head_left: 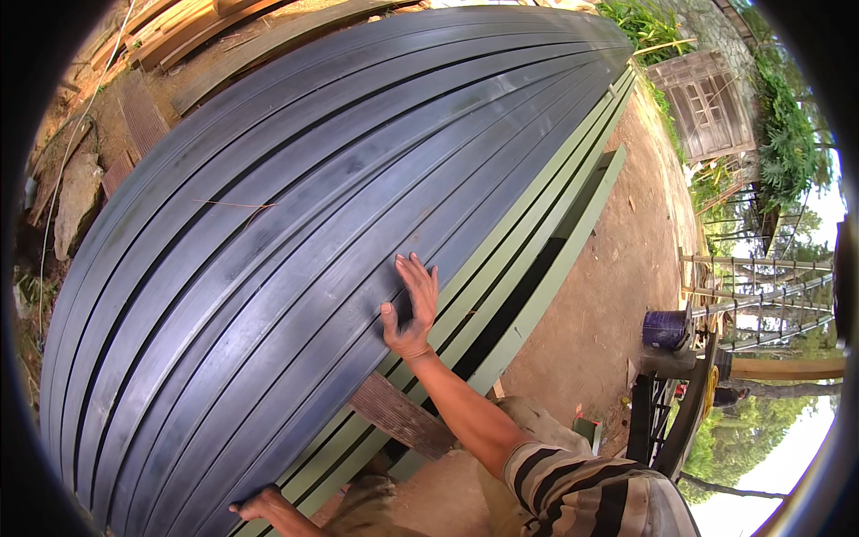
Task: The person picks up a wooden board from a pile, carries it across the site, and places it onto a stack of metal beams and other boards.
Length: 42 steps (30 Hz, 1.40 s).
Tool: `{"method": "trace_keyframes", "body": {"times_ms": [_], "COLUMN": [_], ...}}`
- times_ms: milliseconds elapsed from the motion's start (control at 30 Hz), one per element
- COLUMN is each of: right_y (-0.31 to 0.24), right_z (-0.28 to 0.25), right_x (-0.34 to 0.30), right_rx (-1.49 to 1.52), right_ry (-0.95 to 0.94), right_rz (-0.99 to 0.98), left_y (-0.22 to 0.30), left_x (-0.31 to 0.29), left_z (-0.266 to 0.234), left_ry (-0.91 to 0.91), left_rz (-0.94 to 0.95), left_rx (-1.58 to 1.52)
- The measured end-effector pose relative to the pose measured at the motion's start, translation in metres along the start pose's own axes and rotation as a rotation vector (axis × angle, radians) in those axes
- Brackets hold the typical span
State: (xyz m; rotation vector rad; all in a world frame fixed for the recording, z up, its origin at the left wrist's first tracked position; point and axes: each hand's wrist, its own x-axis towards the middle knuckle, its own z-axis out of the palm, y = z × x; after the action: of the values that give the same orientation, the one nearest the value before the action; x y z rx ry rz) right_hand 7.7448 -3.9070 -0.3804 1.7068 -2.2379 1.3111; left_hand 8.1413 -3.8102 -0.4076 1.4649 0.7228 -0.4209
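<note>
Long dark grey planks (295, 242) lie side by side in a broad layer, with narrow dark gaps between some of them. Pale green planks (501, 277) show below them along the right side. Palm down, my right hand (413, 309) rests on the grey planks near their right edge, its fingers stretched and thumb apart. My left hand (259, 505) is at the same edge, closer to me, and appears closed over the outermost grey plank. Most of its fingers are hidden.
A brown grooved board (401, 416) juts out crosswise beneath the planks on my side. Timber (197, 27) and a rock (78, 204) lie beyond the left side. To the right are bare ground (582, 313), a dark blue bucket (666, 329) and a wooden door panel (702, 106).
</note>
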Motion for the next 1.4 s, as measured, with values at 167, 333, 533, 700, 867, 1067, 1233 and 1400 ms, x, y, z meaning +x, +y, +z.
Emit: {"method": "trace_keyframes", "body": {"times_ms": [167, 333, 533, 700, 867, 1067, 1233, 1400], "right_y": [0.003, 0.007, 0.008, -0.006, -0.006, -0.017, -0.018, 0.001], "right_z": [0.002, 0.006, 0.018, 0.022, 0.024, 0.025, 0.034, 0.025], "right_x": [-0.004, -0.004, 0.0, 0.006, 0.011, 0.017, 0.015, 0.015], "right_rx": [0.069, 0.083, -0.026, -0.244, -0.474, -0.485, -0.477, -0.497], "right_ry": [0.028, 0.021, -0.017, -0.169, -0.334, -0.389, -0.407, -0.379], "right_rz": [0.003, -0.01, 0.01, 0.07, 0.094, 0.11, 0.087, 0.093], "left_y": [0.003, -0.006, -0.01, -0.004, 0.036, 0.041, 0.014, -0.023], "left_x": [0.002, 0.029, 0.007, 0.054, 0.022, -0.09, -0.082, -0.093], "left_z": [-0.001, -0.001, 0.011, -0.004, 0.005, 0.233, 0.435, 0.476], "left_ry": [0.065, 0.053, -0.017, -0.181, 0.28, -0.84, -0.969, -0.962], "left_rz": [-0.022, 0.011, -0.011, 0.0, 0.579, 1.475, 2.086, 1.956], "left_rx": [0.017, -0.002, -0.02, 0.117, 0.753, 0.89, 1.192, 1.475]}}
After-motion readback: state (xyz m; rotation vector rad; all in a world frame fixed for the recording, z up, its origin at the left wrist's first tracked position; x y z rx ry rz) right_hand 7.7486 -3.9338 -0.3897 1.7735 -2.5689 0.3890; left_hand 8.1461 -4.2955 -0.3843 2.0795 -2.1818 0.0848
